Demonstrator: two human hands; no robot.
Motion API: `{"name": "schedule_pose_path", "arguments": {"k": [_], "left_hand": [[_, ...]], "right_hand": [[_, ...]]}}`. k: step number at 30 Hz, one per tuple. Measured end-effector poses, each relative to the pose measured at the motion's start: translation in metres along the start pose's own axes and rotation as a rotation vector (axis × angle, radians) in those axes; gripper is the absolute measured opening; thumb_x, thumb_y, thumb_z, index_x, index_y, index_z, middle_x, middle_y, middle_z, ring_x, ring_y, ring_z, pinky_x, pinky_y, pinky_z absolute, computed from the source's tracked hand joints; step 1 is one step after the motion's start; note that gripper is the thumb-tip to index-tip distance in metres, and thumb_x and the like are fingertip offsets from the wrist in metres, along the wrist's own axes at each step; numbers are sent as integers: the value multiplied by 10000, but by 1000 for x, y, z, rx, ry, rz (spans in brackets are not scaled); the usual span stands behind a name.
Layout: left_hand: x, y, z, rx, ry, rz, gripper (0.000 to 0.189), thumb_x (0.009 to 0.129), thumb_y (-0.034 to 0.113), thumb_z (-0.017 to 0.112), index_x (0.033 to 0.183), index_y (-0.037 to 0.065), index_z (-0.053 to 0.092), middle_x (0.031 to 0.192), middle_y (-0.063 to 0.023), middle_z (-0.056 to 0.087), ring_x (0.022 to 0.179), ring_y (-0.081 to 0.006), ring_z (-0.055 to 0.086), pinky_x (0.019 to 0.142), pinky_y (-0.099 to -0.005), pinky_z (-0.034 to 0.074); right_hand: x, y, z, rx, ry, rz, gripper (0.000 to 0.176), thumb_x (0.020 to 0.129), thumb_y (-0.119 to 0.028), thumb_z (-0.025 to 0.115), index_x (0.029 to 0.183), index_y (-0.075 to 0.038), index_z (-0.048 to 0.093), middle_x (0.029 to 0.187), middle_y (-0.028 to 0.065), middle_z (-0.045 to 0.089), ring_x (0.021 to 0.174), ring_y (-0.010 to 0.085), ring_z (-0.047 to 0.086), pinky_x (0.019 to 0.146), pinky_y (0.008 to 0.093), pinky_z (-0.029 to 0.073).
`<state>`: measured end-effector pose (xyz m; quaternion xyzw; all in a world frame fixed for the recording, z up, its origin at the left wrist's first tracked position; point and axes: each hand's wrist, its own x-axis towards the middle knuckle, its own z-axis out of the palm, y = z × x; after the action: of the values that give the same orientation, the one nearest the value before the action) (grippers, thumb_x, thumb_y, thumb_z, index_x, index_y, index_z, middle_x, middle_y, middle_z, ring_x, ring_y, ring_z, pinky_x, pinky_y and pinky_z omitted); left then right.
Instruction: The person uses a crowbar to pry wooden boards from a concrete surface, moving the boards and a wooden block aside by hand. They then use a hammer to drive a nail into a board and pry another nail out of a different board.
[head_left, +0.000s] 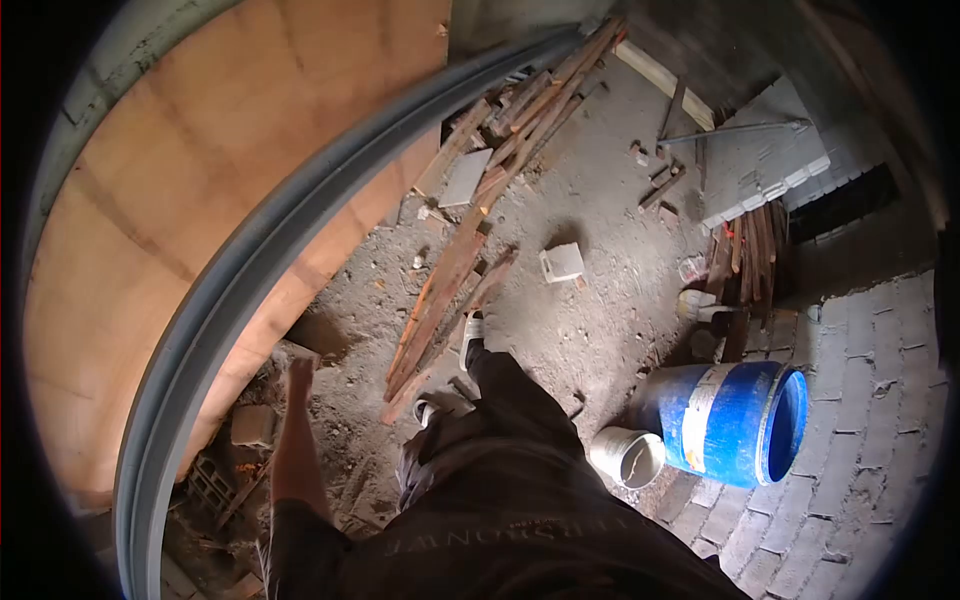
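My left arm hangs down at the lower left, and my left hand (301, 370) is small and dim at its end. Its fingers cannot be made out clearly, nor whether anything is in them. Below and beside it lie rubble and a broken block (253, 426). To the right of the hand, long wooden planks (440, 290) lie across the dusty floor, close by my feet in light shoes (471, 330). My right hand is out of the picture.
A long grey metal beam (250, 270) curves past a plywood sheet (200, 150) on the left. A white block (562, 263) lies ahead on the floor. At right are a blue barrel (735, 425), a white bucket (608, 452), stacked wood (750, 255) and a block wall (850, 400).
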<state>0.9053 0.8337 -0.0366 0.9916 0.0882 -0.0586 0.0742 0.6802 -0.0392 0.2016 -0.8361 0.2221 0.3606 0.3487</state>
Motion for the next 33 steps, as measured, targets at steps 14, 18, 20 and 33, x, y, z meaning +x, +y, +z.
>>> {"name": "schedule_pose_path", "arguments": {"k": [14,18,20,33], "left_hand": [[-79,219,43,-671,-287,-408,322,924,330,606,1134,92,663,997,-140,695,900,-262,677,772,-378,531],[-182,245,-9,-76,-570,-668,304,917,297,591,1115,82,673,921,-119,694,798,-202,677,707,-347,535],[-192,298,-46,-858,-69,-1518,312,912,289,585,1104,59,671,909,-122,694,784,-206,675,707,-333,539],[-270,501,-109,-1152,20,-1475,335,927,298,594,1077,2,638,965,-118,685,827,-207,682,713,-356,544]], "right_hand": [[434,-202,-166,157,-243,-158,202,928,-174,603,1096,-63,625,853,19,633,760,112,591,664,269,494],[534,-304,-273,142,-240,-280,263,976,-226,572,1196,-84,595,900,59,650,730,126,602,667,248,493],[541,-349,-308,133,-207,-251,334,980,-317,567,1226,-92,586,943,74,672,765,141,631,665,276,503],[632,-359,-331,-226,-389,-9,340,959,-347,571,1195,-105,604,949,71,708,721,168,657,611,337,485]]}}
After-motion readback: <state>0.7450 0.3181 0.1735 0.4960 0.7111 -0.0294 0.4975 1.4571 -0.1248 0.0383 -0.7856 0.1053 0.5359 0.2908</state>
